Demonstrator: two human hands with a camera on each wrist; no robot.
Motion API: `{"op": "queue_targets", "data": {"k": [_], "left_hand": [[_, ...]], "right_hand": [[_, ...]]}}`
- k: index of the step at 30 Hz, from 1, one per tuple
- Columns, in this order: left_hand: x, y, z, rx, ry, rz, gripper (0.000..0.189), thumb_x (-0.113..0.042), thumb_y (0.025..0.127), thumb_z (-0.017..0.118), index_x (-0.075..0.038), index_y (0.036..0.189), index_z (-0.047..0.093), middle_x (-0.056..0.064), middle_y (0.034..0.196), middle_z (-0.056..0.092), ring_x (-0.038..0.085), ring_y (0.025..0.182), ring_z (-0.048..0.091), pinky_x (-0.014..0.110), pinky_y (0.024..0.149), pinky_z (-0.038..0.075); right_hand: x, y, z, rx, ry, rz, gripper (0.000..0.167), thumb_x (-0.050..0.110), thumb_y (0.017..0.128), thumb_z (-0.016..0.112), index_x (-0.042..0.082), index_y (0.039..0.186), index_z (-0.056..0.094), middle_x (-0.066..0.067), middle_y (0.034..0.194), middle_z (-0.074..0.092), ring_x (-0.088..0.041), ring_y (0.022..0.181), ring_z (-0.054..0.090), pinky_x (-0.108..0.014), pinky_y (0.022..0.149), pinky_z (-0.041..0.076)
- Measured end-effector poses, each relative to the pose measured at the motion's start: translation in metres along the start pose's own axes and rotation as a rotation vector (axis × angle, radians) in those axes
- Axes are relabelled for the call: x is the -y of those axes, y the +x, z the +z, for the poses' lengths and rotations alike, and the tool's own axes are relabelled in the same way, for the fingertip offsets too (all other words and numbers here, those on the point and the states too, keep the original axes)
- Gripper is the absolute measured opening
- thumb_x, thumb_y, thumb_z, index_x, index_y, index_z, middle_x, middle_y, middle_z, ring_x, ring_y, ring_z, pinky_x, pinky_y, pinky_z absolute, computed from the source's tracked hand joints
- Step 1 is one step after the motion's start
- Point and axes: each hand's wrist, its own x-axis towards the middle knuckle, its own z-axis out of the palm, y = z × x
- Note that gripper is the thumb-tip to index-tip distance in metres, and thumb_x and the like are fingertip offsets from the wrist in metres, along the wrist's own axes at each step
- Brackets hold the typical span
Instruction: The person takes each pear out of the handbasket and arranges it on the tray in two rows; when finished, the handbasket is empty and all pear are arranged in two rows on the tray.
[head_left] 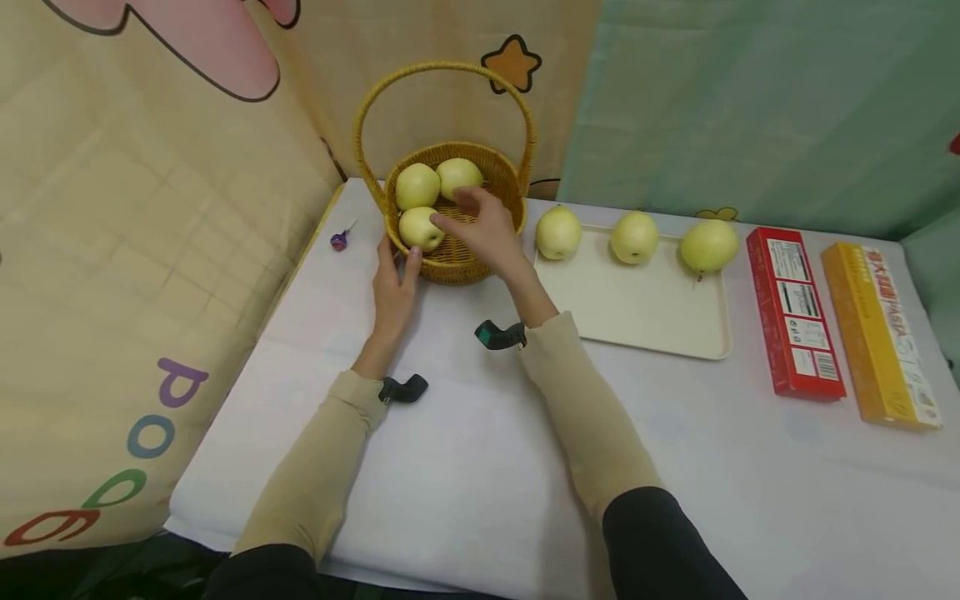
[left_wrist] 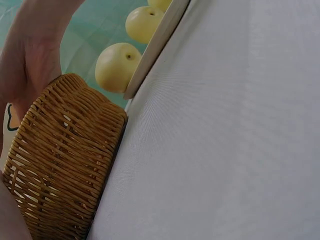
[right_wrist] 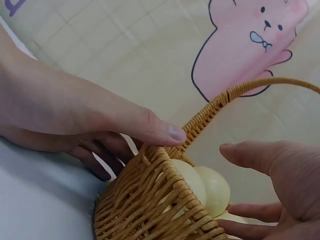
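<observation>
By count, the work looks about halfway done: three pale yellow-green, round pears [head_left: 417, 185] lie in the golden-brown woven wicker basket [head_left: 457, 272], grouped at its left and far side, and three matching pears [head_left: 634, 237] remain along the far edge of the shallow cream rectangular tray [head_left: 637, 300]. The left hand [head_left: 393, 292] holds the basket's near-left rim, its grip closed with the thumb over the rim and fingers outside. The right hand [head_left: 487, 229] reaches over the basket, its grip wide and seemingly holding nothing, just beside the pears.

Woven floor shows at the basket's near right, leaving room there. The tall arched wicker handle [head_left: 444, 65] limits reach from above, and the printed fabric curtain [head_left: 637, 100] backs the bench [head_left: 450, 500] closely. Between basket and tray the gap is narrow; near both, the white-covered bench offers wide room.
</observation>
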Motion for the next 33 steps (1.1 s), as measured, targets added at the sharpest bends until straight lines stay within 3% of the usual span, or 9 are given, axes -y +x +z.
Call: {"op": "queue_targets", "data": {"k": [7,10,13,18,21,28,33], "left_hand": [[-0.002,0.001,0.003,-0.007,0.012,-0.006,0.069,-0.042,0.112,0.047,-0.008,0.167,0.023,0.015,0.166,0.04,0.024,0.154,0.039,0.038,0.128,0.032],[-0.002,0.001,0.004,-0.003,0.011,-0.008,0.069,-0.041,0.112,0.048,-0.008,0.167,0.023,0.015,0.166,0.041,0.024,0.154,0.039,0.038,0.129,0.031],[-0.002,0.001,0.005,0.003,0.017,-0.018,0.07,-0.042,0.112,0.048,-0.009,0.168,0.022,0.015,0.166,0.041,0.024,0.154,0.038,0.038,0.129,0.031],[-0.003,0.0,0.006,0.002,0.027,-0.033,0.072,-0.046,0.111,0.048,-0.009,0.167,0.022,0.015,0.167,0.04,0.025,0.155,0.038,0.039,0.129,0.031],[-0.003,-0.001,0.006,0.002,0.022,-0.027,0.072,-0.046,0.111,0.049,-0.008,0.167,0.024,0.016,0.166,0.041,0.026,0.155,0.038,0.04,0.129,0.031],[-0.004,-0.001,0.005,-0.008,0.021,-0.018,0.071,-0.044,0.111,0.049,-0.009,0.167,0.025,0.017,0.164,0.043,0.027,0.154,0.039,0.04,0.129,0.031],[-0.002,0.0,0.0,-0.014,0.025,-0.025,0.07,-0.043,0.111,0.049,-0.008,0.167,0.024,0.018,0.165,0.042,0.028,0.154,0.039,0.04,0.129,0.031]], "right_hand": [[-0.002,0.027,0.019,0.055,0.133,0.138,0.07,0.034,0.094,0.081,-0.001,0.148,0.055,-0.015,0.149,0.059,-0.026,0.133,0.059,-0.031,0.104,0.055],[-0.004,0.036,0.026,0.092,0.156,0.161,0.06,0.031,0.094,0.081,-0.006,0.137,0.062,-0.015,0.136,0.064,-0.021,0.117,0.06,-0.024,0.09,0.054],[-0.006,0.041,0.031,0.117,0.088,0.169,0.053,0.032,0.092,0.083,-0.006,0.125,0.067,-0.012,0.121,0.065,-0.017,0.102,0.057,-0.022,0.078,0.048],[-0.004,0.041,0.033,0.133,-0.097,0.186,0.054,0.037,0.089,0.086,0.0,0.126,0.07,-0.01,0.125,0.068,-0.018,0.104,0.059,-0.027,0.083,0.051],[-0.003,0.038,0.031,0.134,-0.147,0.188,0.052,0.037,0.09,0.085,0.0,0.124,0.07,-0.012,0.127,0.068,-0.021,0.106,0.058,-0.029,0.083,0.052],[0.004,0.027,0.015,0.118,-0.168,0.12,0.045,0.029,0.086,0.085,0.0,0.118,0.072,-0.014,0.12,0.07,-0.021,0.099,0.06,-0.026,0.075,0.05],[0.013,0.014,-0.004,0.087,-0.165,0.08,0.055,0.034,0.087,0.086,0.005,0.131,0.071,-0.01,0.128,0.071,-0.021,0.108,0.064,-0.028,0.085,0.054]]}}
